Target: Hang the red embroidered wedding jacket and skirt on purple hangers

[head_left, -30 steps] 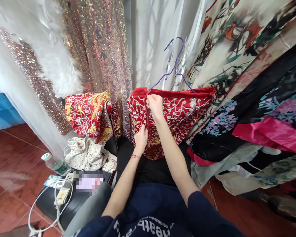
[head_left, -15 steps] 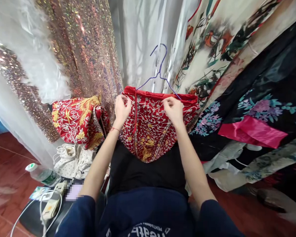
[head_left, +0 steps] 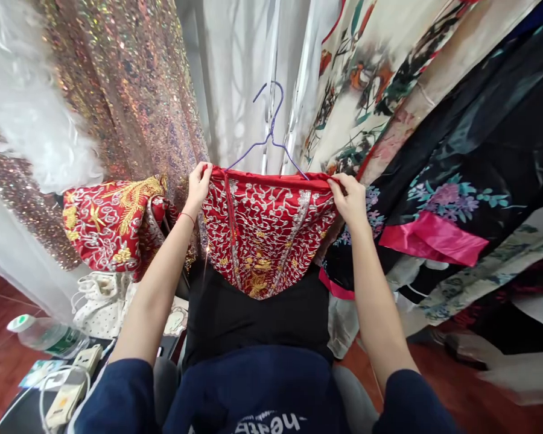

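Left grip (head_left: 198, 187), right grip (head_left: 350, 202) pinch garment (head_left: 265, 232), bottle (head_left: 49, 337) apart.

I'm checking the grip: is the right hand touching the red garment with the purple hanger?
Touching. The head view shows the right hand at the upper corner of the red garment, its thumb lying over the edge.

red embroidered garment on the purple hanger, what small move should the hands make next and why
Probably ease the left hand and right hand gently apart: they pinch opposite ends of the top band of the red embroidered garment, and that band isn't quite straight between them, just where the purple hanger meets it.
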The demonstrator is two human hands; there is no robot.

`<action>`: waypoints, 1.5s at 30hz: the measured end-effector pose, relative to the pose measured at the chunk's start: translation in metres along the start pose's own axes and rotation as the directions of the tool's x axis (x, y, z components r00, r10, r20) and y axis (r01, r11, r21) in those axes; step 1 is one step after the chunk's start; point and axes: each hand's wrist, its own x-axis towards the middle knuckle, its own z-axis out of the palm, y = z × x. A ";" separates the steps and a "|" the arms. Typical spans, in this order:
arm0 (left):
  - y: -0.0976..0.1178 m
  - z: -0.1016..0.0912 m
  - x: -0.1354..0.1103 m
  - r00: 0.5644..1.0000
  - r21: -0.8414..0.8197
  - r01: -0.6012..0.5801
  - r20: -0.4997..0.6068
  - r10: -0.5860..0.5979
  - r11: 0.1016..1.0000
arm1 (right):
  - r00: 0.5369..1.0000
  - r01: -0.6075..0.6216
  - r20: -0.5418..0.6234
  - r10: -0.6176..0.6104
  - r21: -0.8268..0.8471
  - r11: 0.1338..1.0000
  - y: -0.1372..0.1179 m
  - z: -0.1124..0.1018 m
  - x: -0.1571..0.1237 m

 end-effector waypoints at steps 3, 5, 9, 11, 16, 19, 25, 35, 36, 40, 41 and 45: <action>0.010 -0.010 0.006 0.990 0.005 -0.078 -0.115 0.078 0.997 | 0.996 0.012 -0.093 -0.008 0.043 0.999 -0.018 0.001 0.015; 0.017 -0.013 0.013 0.972 0.014 -0.126 -0.199 0.126 0.992 | 0.987 -0.004 -0.161 0.013 0.053 0.999 -0.029 0.002 0.029; 0.019 -0.017 0.020 0.928 0.053 -0.176 -0.326 0.183 0.983 | 0.976 -0.028 -0.217 0.033 0.023 0.999 -0.028 0.012 0.050; 0.014 -0.020 0.016 0.946 0.068 -0.154 -0.277 0.167 0.986 | 0.993 -0.046 -0.107 0.043 -0.030 0.998 -0.017 0.020 0.051; 0.002 -0.020 0.007 0.994 0.082 0.041 0.094 -0.049 0.996 | 0.974 -0.139 0.131 0.184 -0.297 0.945 -0.003 0.030 0.038; 0.007 -0.015 0.005 0.996 0.156 0.020 0.086 -0.033 0.988 | 0.975 -0.222 -0.072 0.210 -0.380 0.898 -0.014 0.025 0.038; 0.017 -0.004 -0.027 0.972 0.361 -0.059 -0.193 0.137 0.931 | 0.877 -0.349 0.277 0.392 -0.192 0.917 -0.035 0.025 0.047; 0.004 0.028 -0.061 0.970 -0.070 0.217 0.123 -0.208 0.974 | 0.807 0.010 0.512 -0.293 0.485 0.874 -0.116 0.091 0.013; 0.004 0.028 -0.061 0.970 -0.106 0.215 0.137 -0.200 0.971 | 0.847 0.101 0.449 -0.284 0.389 0.916 -0.121 0.101 0.008; 0.007 0.021 -0.068 0.976 -0.192 0.157 0.179 -0.122 0.969 | 0.915 0.096 0.369 -0.163 0.193 0.976 -0.134 0.137 -0.008; 0.008 0.018 -0.070 0.976 -0.212 0.143 0.192 -0.103 0.967 | 0.930 0.023 0.350 -0.110 0.244 0.969 -0.137 0.144 -0.011; 0.015 0.010 -0.081 0.967 -0.226 0.118 0.245 -0.061 0.967 | 0.941 -0.281 0.325 0.094 0.597 0.752 -0.151 0.163 -0.014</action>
